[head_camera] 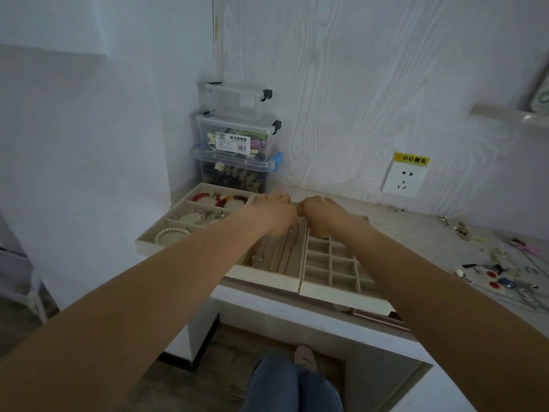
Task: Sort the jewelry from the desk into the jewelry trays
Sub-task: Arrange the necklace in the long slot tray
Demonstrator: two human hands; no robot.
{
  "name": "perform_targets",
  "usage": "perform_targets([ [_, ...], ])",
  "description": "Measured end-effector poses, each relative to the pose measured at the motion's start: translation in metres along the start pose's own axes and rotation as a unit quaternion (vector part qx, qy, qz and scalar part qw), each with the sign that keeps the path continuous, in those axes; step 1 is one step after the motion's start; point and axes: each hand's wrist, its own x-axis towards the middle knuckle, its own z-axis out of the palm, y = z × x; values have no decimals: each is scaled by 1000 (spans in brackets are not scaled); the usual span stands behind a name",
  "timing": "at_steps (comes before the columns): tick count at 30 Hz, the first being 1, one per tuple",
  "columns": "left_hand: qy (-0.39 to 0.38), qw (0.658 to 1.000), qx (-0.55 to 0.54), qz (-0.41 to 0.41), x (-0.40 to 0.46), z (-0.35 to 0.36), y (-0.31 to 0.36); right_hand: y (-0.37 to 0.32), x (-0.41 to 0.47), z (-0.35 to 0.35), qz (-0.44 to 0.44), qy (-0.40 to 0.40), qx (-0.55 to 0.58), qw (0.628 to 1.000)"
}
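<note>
1. Pale woodgrain tabletop [416, 230] carries three beige velvet jewelry trays [344, 263], side by side.
2. Loose mixed jewelry [502, 272] lies scattered at its right end.
3. Left hand [274, 211] and right hand [322, 214] hover together over the middle tray; whether they hold anything, cannot tell.

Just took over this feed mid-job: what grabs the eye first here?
Both hands, left and right, meet over the far end of the middle tray, fingers hidden. The left tray holds bracelets including a pearl bracelet; unsorted jewelry is scattered at the desk's right.
</note>
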Motion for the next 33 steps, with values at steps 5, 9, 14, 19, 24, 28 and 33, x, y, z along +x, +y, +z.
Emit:
perform_targets([
  [5,-9,1000,16,8,16,4,-3,2,17,3,4,-35,6,999],
  [9,-10,999,34,19,21,4,-4,3,22,6,1,-17,9,1000],
  [14,-15,1000,18,17,20,3,-6,4,21,10,-6,43,-19,999],
  [19,-18,1000,-2,15,19,5,-8,7,16,10,-19,59,-9,998],
  [24,-21,1000,4,12,21,6,-8,7,18,12,-13,55,-12,998],
  [28,-24,1000,-1,14,19,4,-9,6,22,13,-8,55,-20,998],
  [33,-35,999,5,16,15,0,-11,5,23,14,0,59,-14,998],
])
